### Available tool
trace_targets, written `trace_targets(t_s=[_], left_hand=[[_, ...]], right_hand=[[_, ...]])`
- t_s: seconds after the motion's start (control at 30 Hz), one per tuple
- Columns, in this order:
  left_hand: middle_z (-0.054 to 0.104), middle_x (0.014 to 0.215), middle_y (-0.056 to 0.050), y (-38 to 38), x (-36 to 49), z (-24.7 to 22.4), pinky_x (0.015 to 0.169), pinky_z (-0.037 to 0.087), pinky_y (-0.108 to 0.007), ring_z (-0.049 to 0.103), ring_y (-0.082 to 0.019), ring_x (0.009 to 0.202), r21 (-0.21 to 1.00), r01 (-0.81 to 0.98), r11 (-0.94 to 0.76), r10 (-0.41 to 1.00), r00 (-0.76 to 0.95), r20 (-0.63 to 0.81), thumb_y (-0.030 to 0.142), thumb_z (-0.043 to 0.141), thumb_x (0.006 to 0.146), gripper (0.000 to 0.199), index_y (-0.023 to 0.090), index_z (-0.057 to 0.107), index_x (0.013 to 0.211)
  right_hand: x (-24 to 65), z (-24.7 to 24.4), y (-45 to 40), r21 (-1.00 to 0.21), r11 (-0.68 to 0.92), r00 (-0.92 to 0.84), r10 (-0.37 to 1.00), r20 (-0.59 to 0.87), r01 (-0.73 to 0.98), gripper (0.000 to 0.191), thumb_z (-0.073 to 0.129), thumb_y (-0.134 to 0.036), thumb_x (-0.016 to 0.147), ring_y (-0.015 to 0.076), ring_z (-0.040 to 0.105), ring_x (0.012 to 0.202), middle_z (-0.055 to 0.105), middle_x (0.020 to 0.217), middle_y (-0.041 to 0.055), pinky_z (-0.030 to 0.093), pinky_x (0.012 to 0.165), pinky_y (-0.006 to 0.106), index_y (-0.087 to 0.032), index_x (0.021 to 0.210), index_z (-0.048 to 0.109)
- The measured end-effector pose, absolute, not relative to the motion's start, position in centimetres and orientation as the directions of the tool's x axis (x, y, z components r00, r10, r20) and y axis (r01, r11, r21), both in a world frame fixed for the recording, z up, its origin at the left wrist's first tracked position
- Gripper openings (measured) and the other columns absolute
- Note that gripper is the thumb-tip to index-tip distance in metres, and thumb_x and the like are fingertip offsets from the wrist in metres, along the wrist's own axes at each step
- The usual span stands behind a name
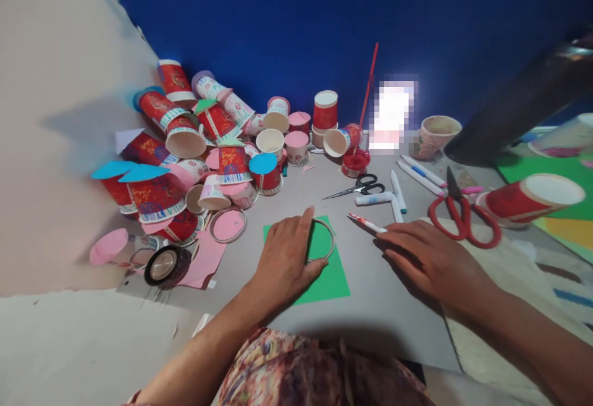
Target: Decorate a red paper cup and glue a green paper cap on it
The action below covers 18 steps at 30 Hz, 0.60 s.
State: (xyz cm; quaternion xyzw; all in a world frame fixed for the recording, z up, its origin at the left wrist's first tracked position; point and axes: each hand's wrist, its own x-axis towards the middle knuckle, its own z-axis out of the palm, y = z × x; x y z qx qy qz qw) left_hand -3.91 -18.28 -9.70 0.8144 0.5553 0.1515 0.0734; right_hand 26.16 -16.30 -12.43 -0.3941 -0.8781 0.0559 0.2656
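Observation:
My left hand (pixel 285 251) lies over a thin round ring (pixel 332 242) on a square of green paper (pixel 331 282). Its forefinger and thumb hold the ring from opposite sides, and the back of the hand covers part of both. To the right, my right hand (pixel 424 257) is closed, its fingertips at the back end of a white pen with red marks (pixel 365 222). The pen's tip points left, toward the ring. Beyond it lie black-handled scissors (pixel 370 185) and white markers (pixel 374 199).
Decorated paper cups (pixel 155 193) are piled at the left, beside pink paper (pixel 204 264) and a roll of tape (pixel 164 265). Red-handled scissors (pixel 463 214) and a tipped red cup (pixel 528 199) lie right. A red pot with a brush (pixel 356 164) stands near the blue wall.

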Motion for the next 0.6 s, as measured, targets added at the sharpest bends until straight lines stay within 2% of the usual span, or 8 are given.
trace_targets(t_s=[0.1,0.23,0.3,0.43,0.53,0.6], left_hand=[[0.065,0.135,-0.017,-19.0,-6.0,-8.9,0.103,0.051,-0.054,0.063,-0.036,0.123,0.307,0.899,-0.311,0.938,0.239,0.251,0.037,0.079,0.083,0.092,0.019,0.028,0.158],[0.063,0.140,-0.019,-21.0,-9.7,-8.2,0.102,0.052,-0.057,0.063,-0.040,0.126,0.282,0.940,-0.192,0.947,0.103,0.303,0.043,0.078,0.085,0.089,0.020,0.031,0.157],[0.063,0.141,-0.019,-21.9,-10.9,-8.4,0.101,0.052,-0.058,0.063,-0.041,0.126,0.293,0.948,-0.124,0.956,0.034,0.292,0.045,0.078,0.084,0.091,0.021,0.031,0.158],[0.065,0.138,-0.019,-22.8,-11.6,-9.2,0.100,0.053,-0.059,0.063,-0.042,0.126,0.315,0.949,-0.030,0.963,-0.056,0.262,0.045,0.078,0.083,0.089,0.021,0.034,0.157],[0.066,0.138,-0.018,-22.9,-11.6,-9.6,0.100,0.053,-0.057,0.064,-0.040,0.124,0.329,0.944,-0.017,0.960,-0.076,0.268,0.046,0.077,0.083,0.086,0.020,0.037,0.155],[0.066,0.138,-0.018,-23.0,-11.8,-9.8,0.101,0.053,-0.056,0.064,-0.040,0.123,0.337,0.941,-0.003,0.958,-0.094,0.271,0.046,0.078,0.081,0.086,0.020,0.039,0.154]], right_hand=[[26.2,-12.6,-16.2,-0.253,0.698,-0.580,0.705,0.409,0.670,0.023,0.057,-0.021,0.101,0.0295,0.068,0.100,0.073,0.119,0.0150,0.058,0.084,0.047,-0.018,0.119,0.071],[25.0,-11.6,-16.8,-0.150,0.739,-0.610,0.637,0.471,0.656,0.018,0.058,-0.017,0.099,0.0325,0.064,0.105,0.071,0.122,0.0189,0.055,0.089,0.052,-0.015,0.109,0.074],[23.5,-10.9,-17.4,-0.168,0.791,-0.665,0.592,0.455,0.589,0.017,0.059,-0.018,0.099,0.0299,0.063,0.101,0.073,0.117,0.0171,0.055,0.088,0.047,-0.015,0.109,0.073],[20.2,-10.3,-18.4,-0.252,0.831,-0.776,0.554,0.301,0.496,0.016,0.066,-0.025,0.097,0.0276,0.062,0.093,0.072,0.103,0.0131,0.051,0.080,0.042,-0.014,0.107,0.072],[18.6,-10.7,-18.6,-0.219,0.825,-0.795,0.562,0.230,0.521,0.015,0.071,-0.028,0.094,0.0260,0.059,0.086,0.070,0.096,0.0113,0.045,0.072,0.039,-0.014,0.102,0.072],[18.3,-11.2,-18.5,-0.164,0.832,-0.794,0.555,0.246,0.531,0.007,0.067,-0.022,0.095,0.0235,0.056,0.080,0.068,0.090,0.0090,0.039,0.068,0.036,-0.016,0.095,0.071]])
